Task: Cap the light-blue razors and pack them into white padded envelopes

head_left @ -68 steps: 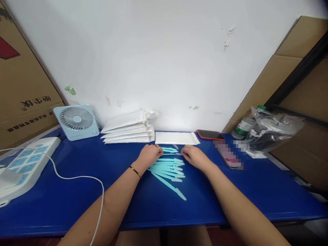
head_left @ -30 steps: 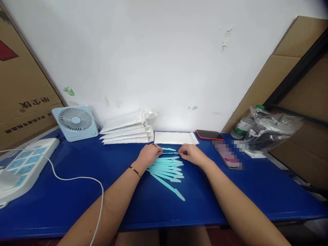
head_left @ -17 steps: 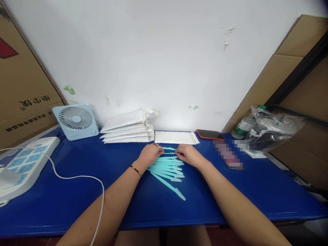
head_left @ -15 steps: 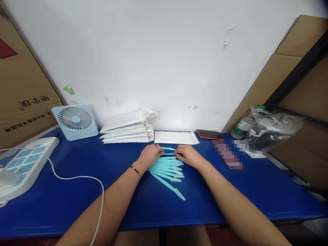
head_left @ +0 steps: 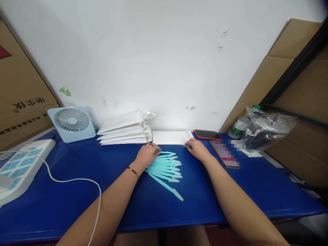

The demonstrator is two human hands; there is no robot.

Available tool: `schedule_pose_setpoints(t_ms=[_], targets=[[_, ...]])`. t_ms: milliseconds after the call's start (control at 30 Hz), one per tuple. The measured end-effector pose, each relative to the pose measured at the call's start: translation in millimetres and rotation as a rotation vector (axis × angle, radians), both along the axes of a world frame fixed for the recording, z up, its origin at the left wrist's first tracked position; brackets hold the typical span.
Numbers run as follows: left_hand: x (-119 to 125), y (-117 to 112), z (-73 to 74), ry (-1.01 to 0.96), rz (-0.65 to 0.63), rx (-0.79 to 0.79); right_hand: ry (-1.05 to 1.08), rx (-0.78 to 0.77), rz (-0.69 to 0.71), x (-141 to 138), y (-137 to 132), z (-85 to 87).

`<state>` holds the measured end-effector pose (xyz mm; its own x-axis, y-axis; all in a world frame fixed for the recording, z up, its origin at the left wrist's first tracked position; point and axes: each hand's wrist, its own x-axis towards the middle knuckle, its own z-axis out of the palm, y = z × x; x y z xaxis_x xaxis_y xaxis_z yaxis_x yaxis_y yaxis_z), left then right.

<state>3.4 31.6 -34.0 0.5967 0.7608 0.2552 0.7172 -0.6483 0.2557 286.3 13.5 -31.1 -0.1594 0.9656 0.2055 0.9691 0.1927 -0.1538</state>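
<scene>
Teal sticks (head_left: 165,166) fanned under flat left hand (head_left: 147,155) (right hand (head_left: 195,149) pinching envelope (head_left: 170,137))

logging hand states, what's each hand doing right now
Left hand: resting on the fanned light blue plastic sticks, grip cannot be told.
Right hand: fingertips at the flat white padded envelope, grip cannot be told.

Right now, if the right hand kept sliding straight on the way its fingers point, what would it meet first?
The right hand points back and left; its fingertips look already at the near edge of the flat white mailer, so that comes first, though contact is hard to confirm.
</scene>
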Motion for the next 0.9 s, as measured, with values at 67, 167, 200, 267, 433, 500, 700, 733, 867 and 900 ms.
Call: schedule_pose_setpoints(t_ms=[67,167,200,267,433,500,700,733,867,900], targets=[[1,-1,2.9,0.013,-0.008,-0.007,-0.064,-0.034,-0.042,-8,0,1.1],[1,-1,5.0,0.029,-0.014,0.002,-0.102,-0.052,-0.078,-14,-4,3.1],[1,-1,4.9,0.024,-0.013,0.002,-0.045,-0.04,-0.076,-15,-6,3.4],[0,-1,4.1,-0.012,-0.009,-0.019,0.21,-0.012,-0.06,-16,-9,3.5],[-2,0,3.9,-0.179,0.046,-0.124,1.051,-0.051,0.097,-24,-15,7.0],[-2,-2,6.0,-0.254,0.057,-0.185,1.198,-0.13,0.158,-29,-16,9.6],[0,-8,13.9,-0.382,0.026,-0.294,1.364,-0.28,0.106,-35,-18,11.3],[0,-8,14.5,-0.373,0.031,-0.265,1.365,-0.269,0.115,-34,-18,10.7],[-1,-4,14.8,-0.334,0.053,-0.163,1.366,-0.196,0.159,-34,-19,9.5],[-1,-3,14.8,-0.314,0.059,-0.139,1.358,-0.178,0.159,-35,-19,9.6]])
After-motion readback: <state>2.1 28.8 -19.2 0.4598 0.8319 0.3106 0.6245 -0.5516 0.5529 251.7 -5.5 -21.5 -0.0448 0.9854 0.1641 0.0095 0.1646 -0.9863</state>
